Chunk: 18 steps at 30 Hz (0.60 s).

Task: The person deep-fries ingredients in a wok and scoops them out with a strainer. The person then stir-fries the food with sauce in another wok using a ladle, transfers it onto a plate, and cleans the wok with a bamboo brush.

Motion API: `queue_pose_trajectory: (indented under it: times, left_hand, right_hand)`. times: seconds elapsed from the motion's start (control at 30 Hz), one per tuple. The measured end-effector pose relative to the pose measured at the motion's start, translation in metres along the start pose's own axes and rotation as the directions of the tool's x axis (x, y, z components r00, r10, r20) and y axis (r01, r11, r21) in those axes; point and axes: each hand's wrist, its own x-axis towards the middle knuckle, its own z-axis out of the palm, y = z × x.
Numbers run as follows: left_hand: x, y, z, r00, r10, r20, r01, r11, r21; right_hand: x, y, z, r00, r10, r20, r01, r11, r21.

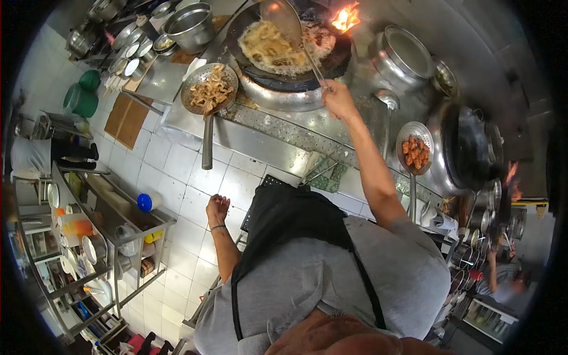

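Observation:
My right hand [339, 99] is closed around the handle of a long metal ladle [284, 23], whose wide bowl is over a black wok [242, 44]. Pale food bubbles in oil [269, 47] inside the wok. My left hand [218, 208] hangs beside my apron, above the tiled floor, with its fingers curled loosely apart and nothing in it. Nearest to it, a perforated strainer [190, 97] with browned fried pieces [211, 89] rests on the counter edge, its handle pointing toward me.
Flames [345, 18] rise behind the wok. A second strainer [405, 130] holds reddish pieces at the right, near another wok [467, 142]. Metal pots [408, 53] stand behind. A shelf cart [103, 216] is at the left. Other people [503, 278] are at the far right and left.

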Motion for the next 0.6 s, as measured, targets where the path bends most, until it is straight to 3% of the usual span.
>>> queue_pose_trajectory:
  times: [0.03,0.13,0.23,0.33,0.43,0.53,0.6]
  left_hand:
    - [0.002,0.000,-0.001,1.000,-0.002,0.024,0.003,1.000,-0.004]
    - [0.000,-0.001,-0.007,0.997,0.072,-0.012,-0.072,0.997,0.002]
    - [-0.002,-0.005,-0.008,0.991,0.043,-0.123,-0.046,0.999,-0.016]
    - [-0.006,-0.007,-0.007,0.993,0.001,-0.115,-0.003,1.000,-0.019]
    - [-0.005,-0.006,-0.005,0.996,0.046,-0.073,-0.048,0.998,-0.027]
    - [0.001,-0.008,-0.007,0.996,0.035,-0.086,-0.036,0.999,-0.012]
    - [0.007,-0.008,-0.005,0.998,0.006,-0.068,-0.007,1.000,-0.018]
  right_hand:
    - [0.004,-0.003,-0.004,0.996,0.052,0.066,-0.054,0.998,0.033]
    - [-0.009,-0.003,-0.003,0.998,-0.059,-0.023,0.060,0.996,0.063]
    - [-0.017,0.004,0.010,1.000,-0.005,-0.017,0.006,0.998,0.057]
    - [-0.012,-0.001,0.006,0.992,0.089,0.085,-0.096,0.991,0.090]
    - [-0.031,-0.023,-0.004,0.988,0.150,0.023,-0.151,0.952,0.266]
    - [-0.038,-0.002,0.011,0.996,0.063,-0.070,-0.043,0.966,0.256]
    - [-0.036,0.004,0.010,0.989,0.126,0.076,-0.142,0.953,0.268]
